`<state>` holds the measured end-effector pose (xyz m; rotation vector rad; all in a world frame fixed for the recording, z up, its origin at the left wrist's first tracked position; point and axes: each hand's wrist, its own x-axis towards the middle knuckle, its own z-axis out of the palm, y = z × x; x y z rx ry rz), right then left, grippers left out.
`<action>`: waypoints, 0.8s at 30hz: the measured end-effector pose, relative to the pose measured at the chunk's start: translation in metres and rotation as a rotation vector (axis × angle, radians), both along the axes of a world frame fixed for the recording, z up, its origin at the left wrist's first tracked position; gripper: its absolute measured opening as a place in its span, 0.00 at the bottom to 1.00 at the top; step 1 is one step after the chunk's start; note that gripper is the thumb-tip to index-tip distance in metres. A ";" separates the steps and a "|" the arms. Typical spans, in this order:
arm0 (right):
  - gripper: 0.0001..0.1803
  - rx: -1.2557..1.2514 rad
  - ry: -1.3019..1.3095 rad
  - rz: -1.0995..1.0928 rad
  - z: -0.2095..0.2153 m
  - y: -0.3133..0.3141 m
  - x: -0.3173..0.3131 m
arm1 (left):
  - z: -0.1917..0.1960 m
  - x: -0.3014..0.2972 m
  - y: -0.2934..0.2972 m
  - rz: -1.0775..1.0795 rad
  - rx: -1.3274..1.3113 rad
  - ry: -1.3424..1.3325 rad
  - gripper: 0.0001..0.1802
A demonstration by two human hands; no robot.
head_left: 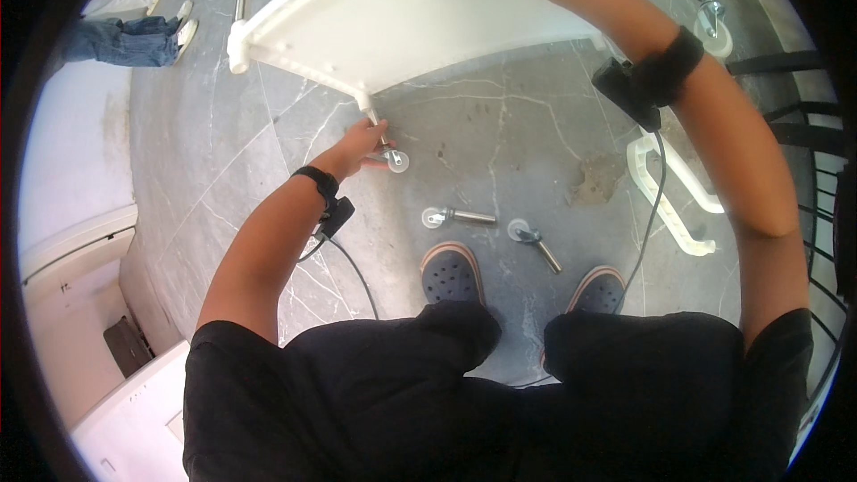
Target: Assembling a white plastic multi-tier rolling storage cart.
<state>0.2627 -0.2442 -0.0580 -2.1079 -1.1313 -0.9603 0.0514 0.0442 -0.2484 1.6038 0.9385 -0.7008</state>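
Closed around a caster wheel [393, 159], the left hand [361, 145]: fingers clenched on the small metal stem, pale wheel sticking out to the right, stem meeting a short leg at the corner of a white plastic panel [402, 18]. Panel broad, flat, with a raised rim and rounded corners, held tilted above a grey marble-patterned floor [500, 125], filling the top middle of the view.

Hidden behind the panel's upper edge, the right hand; only the forearm visible, crossing over the panel with a black wrist strap [665, 67] and a cable hanging down. Impossible to tell how that hand grips. Joint between stem and leg partly covered by the fingers.

On the floor just ahead of two dark clogs [451, 272], two loose casters: one [455, 216] lying with stem pointing right, another [533, 241] angled down to the right. Further right, a white curved plastic bracket [674, 205] flat on the floor. At upper right, another mounted caster [712, 22] on a metal rod. At upper left, another person's legs in jeans and white shoes [134, 40], well apart.
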 end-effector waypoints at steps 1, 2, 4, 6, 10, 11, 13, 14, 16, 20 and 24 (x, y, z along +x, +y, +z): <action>0.16 0.000 -0.001 -0.002 0.000 -0.001 0.001 | 0.001 0.001 -0.001 0.002 0.002 0.002 0.19; 0.16 0.005 -0.012 -0.002 -0.001 -0.002 0.000 | 0.002 0.000 0.001 0.003 0.002 0.006 0.19; 0.16 0.012 -0.017 -0.001 -0.004 -0.002 -0.002 | 0.005 -0.002 0.008 -0.033 -0.028 0.018 0.19; 0.16 0.012 0.043 0.025 -0.008 -0.001 -0.004 | 0.005 -0.011 0.011 -0.024 -0.032 0.014 0.19; 0.16 -0.006 0.091 0.020 -0.012 -0.008 -0.005 | 0.005 -0.003 0.003 -0.061 -0.053 -0.021 0.18; 0.17 -0.007 0.093 0.021 -0.010 -0.008 -0.006 | 0.004 -0.002 0.004 -0.060 -0.051 -0.020 0.18; 0.17 -0.006 0.096 0.023 -0.008 -0.011 -0.005 | 0.002 0.000 0.005 -0.027 -0.115 -0.027 0.18; 0.17 -0.007 0.096 0.021 -0.010 -0.012 -0.005 | 0.003 0.000 0.003 -0.029 -0.116 -0.022 0.18; 0.17 -0.012 0.099 0.015 -0.012 -0.014 -0.004 | 0.003 0.002 -0.003 0.040 -0.120 0.027 0.17; 0.17 0.001 0.103 0.032 -0.010 -0.012 -0.003 | -0.002 -0.003 0.003 0.019 -0.063 0.026 0.17; 0.17 -0.016 0.173 0.029 -0.011 -0.016 -0.004 | -0.012 -0.007 -0.013 -0.007 0.148 -0.048 0.15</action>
